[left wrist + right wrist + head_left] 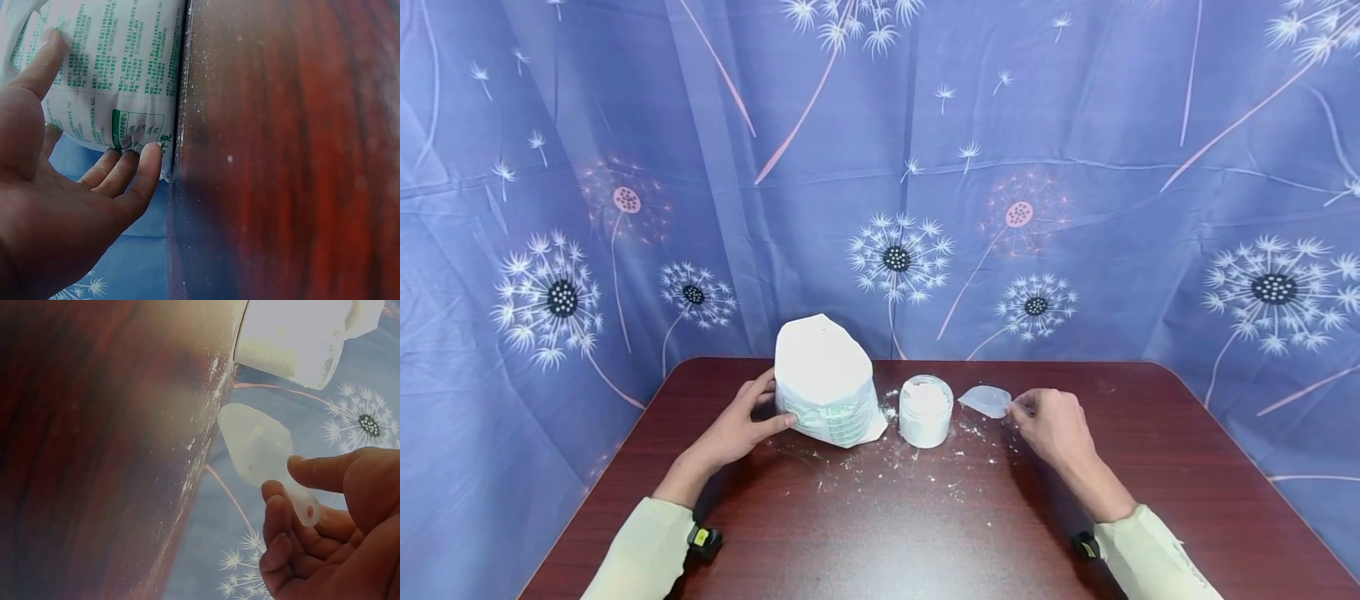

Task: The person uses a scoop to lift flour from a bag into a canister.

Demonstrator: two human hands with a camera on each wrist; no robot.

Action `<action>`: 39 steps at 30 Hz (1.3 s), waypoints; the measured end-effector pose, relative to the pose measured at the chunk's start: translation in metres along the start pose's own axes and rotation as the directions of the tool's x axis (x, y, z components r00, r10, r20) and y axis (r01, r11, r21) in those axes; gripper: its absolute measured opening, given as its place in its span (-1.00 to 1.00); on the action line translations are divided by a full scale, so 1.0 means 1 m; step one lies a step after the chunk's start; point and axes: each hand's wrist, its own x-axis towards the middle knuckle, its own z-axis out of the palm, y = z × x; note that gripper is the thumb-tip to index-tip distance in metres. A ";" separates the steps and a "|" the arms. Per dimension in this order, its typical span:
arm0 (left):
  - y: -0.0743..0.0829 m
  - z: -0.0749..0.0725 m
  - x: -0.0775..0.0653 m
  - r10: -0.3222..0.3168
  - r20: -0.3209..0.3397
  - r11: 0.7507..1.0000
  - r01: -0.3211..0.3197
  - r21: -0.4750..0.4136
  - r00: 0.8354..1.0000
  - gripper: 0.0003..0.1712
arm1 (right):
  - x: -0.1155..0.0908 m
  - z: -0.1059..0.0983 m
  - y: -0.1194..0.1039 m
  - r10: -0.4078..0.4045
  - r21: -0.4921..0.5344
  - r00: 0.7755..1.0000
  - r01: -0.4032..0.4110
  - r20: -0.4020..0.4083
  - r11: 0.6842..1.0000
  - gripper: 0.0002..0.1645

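A white paper bag [831, 387] with green print stands on the table, its top folded to one side. My left hand [733, 425] holds the bag's left side, thumb on the front and fingers round the side; green lettering shows under the thumb [44, 65] in the left wrist view. Right of the bag sits a clear jar [925, 425] filled with white powder, without a lid on it. My right hand [1056, 425] pinches the short handle of a translucent plastic scoop [256, 440] between thumb and fingers. The scoop's tip points left, toward the jar, and its bowl looks bare.
White powder [955, 492] is scattered over the dark red wooden table [880, 542] around the jar and bag. A blue curtain [1075, 208] with dandelion prints hangs right behind the table's back edge.
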 end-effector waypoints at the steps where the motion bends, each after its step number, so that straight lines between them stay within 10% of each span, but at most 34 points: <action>1: 0.000 0.000 0.000 0.001 0.001 1.000 -0.001 0.000 1.000 0.06 | 0.000 0.000 0.000 0.007 -0.003 1.000 -0.007 0.007 1.000 -0.85; 39: -0.002 0.001 0.000 0.012 -0.006 1.000 -0.012 0.010 1.000 0.06 | -0.011 0.007 -0.008 0.031 -0.077 0.979 -0.015 0.200 0.997 -0.72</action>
